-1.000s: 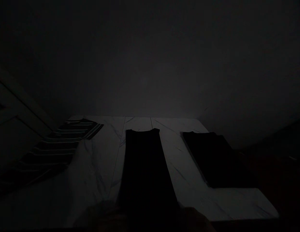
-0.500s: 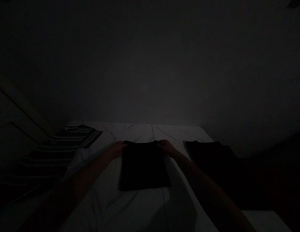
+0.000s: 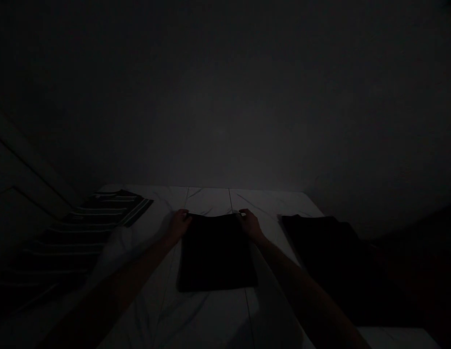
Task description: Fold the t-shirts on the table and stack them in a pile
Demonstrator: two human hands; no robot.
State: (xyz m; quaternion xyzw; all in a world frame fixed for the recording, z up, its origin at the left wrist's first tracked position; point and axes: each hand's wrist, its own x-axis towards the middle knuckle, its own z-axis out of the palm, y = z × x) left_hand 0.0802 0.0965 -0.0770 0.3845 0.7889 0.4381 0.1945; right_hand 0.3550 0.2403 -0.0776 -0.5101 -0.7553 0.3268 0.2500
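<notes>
Touching the black garment [image 3: 216,254]'s far corners with left hand [image 3: 179,225] and right hand [image 3: 250,224], grip unclear; striped cloth [image 3: 101,213] lies left, another black garment [image 3: 319,247] right.

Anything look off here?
Nothing clearly damaged or spilled, though the view is very dark and hides detail. The one oddity is the white cover, rumpled into a raised fold against the striped garment. The black folded garment lies fairly square between the left hand and right hand.
</notes>
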